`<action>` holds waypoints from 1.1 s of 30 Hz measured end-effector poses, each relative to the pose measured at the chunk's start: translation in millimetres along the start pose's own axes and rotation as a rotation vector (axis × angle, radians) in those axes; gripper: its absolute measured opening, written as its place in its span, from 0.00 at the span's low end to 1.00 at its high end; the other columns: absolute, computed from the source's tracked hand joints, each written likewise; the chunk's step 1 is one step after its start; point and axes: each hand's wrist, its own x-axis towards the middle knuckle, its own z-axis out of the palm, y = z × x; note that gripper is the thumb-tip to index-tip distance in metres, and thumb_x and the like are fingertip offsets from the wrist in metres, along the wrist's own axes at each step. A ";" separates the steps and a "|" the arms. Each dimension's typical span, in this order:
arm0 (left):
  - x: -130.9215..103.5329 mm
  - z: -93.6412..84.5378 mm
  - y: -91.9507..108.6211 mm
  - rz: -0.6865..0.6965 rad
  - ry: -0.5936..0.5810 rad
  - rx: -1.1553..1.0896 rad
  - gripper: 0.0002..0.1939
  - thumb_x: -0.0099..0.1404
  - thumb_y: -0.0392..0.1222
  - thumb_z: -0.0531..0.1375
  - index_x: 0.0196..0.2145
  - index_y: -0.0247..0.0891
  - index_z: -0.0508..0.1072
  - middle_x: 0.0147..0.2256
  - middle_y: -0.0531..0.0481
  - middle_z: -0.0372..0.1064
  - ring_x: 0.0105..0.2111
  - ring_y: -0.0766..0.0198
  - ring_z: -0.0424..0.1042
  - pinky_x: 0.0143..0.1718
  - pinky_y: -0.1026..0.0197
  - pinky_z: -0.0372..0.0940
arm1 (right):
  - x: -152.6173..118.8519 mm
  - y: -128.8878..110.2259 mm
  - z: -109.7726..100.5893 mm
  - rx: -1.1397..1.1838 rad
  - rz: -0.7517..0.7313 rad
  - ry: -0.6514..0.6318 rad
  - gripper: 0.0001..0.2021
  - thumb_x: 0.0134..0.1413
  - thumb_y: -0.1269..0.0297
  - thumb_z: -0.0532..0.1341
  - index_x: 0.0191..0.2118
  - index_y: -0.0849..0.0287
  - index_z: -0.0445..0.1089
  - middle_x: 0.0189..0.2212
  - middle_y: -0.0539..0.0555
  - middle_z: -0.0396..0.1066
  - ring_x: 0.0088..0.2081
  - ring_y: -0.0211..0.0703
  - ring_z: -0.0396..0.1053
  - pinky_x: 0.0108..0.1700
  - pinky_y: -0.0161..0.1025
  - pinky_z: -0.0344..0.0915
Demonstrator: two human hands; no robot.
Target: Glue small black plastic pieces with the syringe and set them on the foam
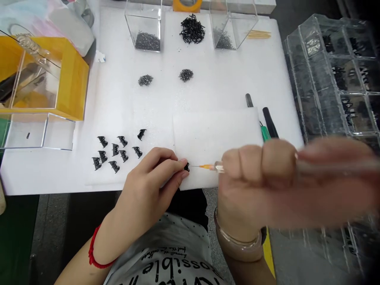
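Between thumb and fingertips, my left hand (pixel 154 180) pinches a small black part (pixel 187 166) over the front edge of a white foam pad (pixel 216 130). Closed around a syringe (pixel 219 166) is my right hand (pixel 255 186), with the thumb blurred at the far right. The orange needle hub (pixel 206 166) points left, and its thin tip lies close to the black part; I cannot tell whether they touch. Left of my hands, several small black bat-shaped pieces (pixel 115 149) lie spread on the white sheet.
Small dark bits form two piles (pixel 145 80) ahead. Behind are a clear box (pixel 148 23), a heap of black pieces (pixel 192 29) and toothpicks (pixel 259 34). A yellow box (pixel 71 75) stands left; a clear compartment organizer (pixel 335 71) and black-handled tools (pixel 269 122) lie right.
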 end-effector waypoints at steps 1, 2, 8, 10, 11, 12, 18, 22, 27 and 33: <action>0.0 -0.3 0.1 -0.003 -0.002 -0.005 0.05 0.62 0.29 0.62 0.37 0.32 0.75 0.37 0.48 0.68 0.34 0.74 0.69 0.35 0.74 0.67 | 10.6 8.0 -4.5 0.312 0.054 0.213 0.23 0.65 0.57 0.49 0.20 0.55 0.65 0.10 0.40 0.36 0.13 0.31 0.32 0.14 0.29 0.44; 0.0 -0.4 0.2 -0.007 -0.002 -0.005 0.04 0.62 0.29 0.62 0.36 0.32 0.75 0.37 0.49 0.68 0.34 0.74 0.68 0.35 0.75 0.67 | 19.4 14.9 -7.2 0.518 0.139 0.353 0.27 0.66 0.52 0.43 0.20 0.55 0.67 0.11 0.41 0.36 0.13 0.31 0.31 0.13 0.29 0.42; 0.4 1.1 -0.9 0.005 0.000 0.012 0.06 0.61 0.28 0.63 0.38 0.31 0.75 0.37 0.49 0.68 0.35 0.75 0.68 0.36 0.75 0.66 | 29.0 27.3 0.0 0.847 0.363 0.562 0.37 0.61 0.41 0.38 0.17 0.59 0.69 0.08 0.41 0.37 0.10 0.29 0.32 0.11 0.28 0.37; 0.6 1.0 -1.0 0.004 -0.002 0.018 0.06 0.61 0.28 0.63 0.37 0.31 0.76 0.37 0.49 0.69 0.35 0.75 0.68 0.36 0.76 0.66 | 26.5 26.3 2.1 0.847 0.364 0.549 0.36 0.61 0.41 0.39 0.17 0.58 0.70 0.08 0.42 0.37 0.11 0.29 0.32 0.11 0.28 0.39; 0.7 0.7 -0.8 0.000 -0.005 0.022 0.06 0.61 0.28 0.63 0.37 0.32 0.76 0.37 0.49 0.69 0.35 0.75 0.68 0.36 0.76 0.66 | 25.9 25.8 2.4 0.845 0.369 0.544 0.36 0.61 0.41 0.39 0.17 0.58 0.70 0.08 0.42 0.37 0.11 0.29 0.32 0.11 0.28 0.39; 0.7 0.3 -0.5 -0.002 -0.008 0.027 0.06 0.61 0.29 0.63 0.38 0.32 0.76 0.37 0.49 0.69 0.35 0.75 0.68 0.36 0.76 0.66 | 25.8 25.5 2.4 0.844 0.376 0.539 0.36 0.61 0.41 0.40 0.17 0.58 0.70 0.08 0.42 0.37 0.11 0.29 0.33 0.11 0.28 0.40; 0.1 -0.4 0.7 -0.013 -0.010 0.047 0.06 0.62 0.29 0.62 0.38 0.33 0.76 0.37 0.50 0.69 0.34 0.75 0.68 0.34 0.76 0.66 | 27.2 25.5 2.0 0.851 0.412 0.518 0.36 0.60 0.41 0.40 0.16 0.57 0.70 0.08 0.42 0.36 0.10 0.29 0.33 0.10 0.28 0.41; 0.4 0.2 -0.2 0.001 -0.008 0.054 0.07 0.62 0.28 0.62 0.38 0.32 0.76 0.37 0.49 0.69 0.35 0.75 0.68 0.34 0.76 0.65 | 26.0 27.7 2.1 0.852 0.373 0.470 0.35 0.59 0.38 0.41 0.17 0.57 0.71 0.08 0.42 0.36 0.11 0.29 0.32 0.11 0.28 0.40; 1.0 -0.7 0.6 0.000 -0.007 0.060 0.06 0.62 0.28 0.62 0.37 0.32 0.76 0.36 0.49 0.69 0.34 0.75 0.68 0.32 0.76 0.65 | 24.0 31.4 1.7 0.836 0.304 0.406 0.33 0.60 0.39 0.44 0.19 0.56 0.72 0.09 0.41 0.37 0.11 0.30 0.32 0.12 0.29 0.40; 1.2 0.9 1.8 -0.009 -0.015 0.066 0.07 0.62 0.28 0.62 0.38 0.33 0.76 0.37 0.49 0.69 0.34 0.74 0.68 0.28 0.76 0.65 | 23.1 32.0 1.8 0.839 0.290 0.411 0.33 0.58 0.38 0.45 0.19 0.56 0.71 0.09 0.41 0.37 0.11 0.29 0.33 0.11 0.29 0.39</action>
